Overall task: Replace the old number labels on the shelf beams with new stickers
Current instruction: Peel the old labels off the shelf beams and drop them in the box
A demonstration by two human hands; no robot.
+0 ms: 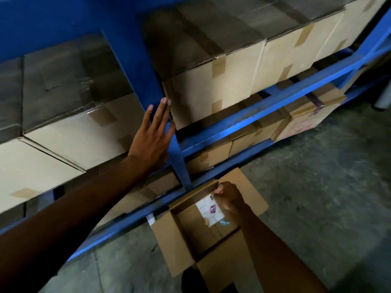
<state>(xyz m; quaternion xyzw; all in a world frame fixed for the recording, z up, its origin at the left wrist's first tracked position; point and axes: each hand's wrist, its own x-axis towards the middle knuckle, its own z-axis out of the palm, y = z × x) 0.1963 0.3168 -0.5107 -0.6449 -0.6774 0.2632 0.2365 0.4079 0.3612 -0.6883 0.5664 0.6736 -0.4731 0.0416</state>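
My left hand (153, 137) lies flat with fingers stretched against the blue upright post (179, 157) of the shelf, holding nothing. My right hand (227, 195) is low over an open cardboard box (182, 235) on the floor, fingers pinched on the top edge of a white sticker sheet (208, 211) with a purple mark. The sheet hangs inside the box. A blue shelf beam (264, 106) runs to the right of the post, another blue beam (127, 223) lower down. No number label is clear on the beams.
Taped cardboard cartons (222, 81) fill the shelf levels on both sides of the post. A small white slip (150, 219) sits by the lower beam. Grey concrete floor (328, 197) spreads to the right. A dark shoe (190, 280) is below the box.
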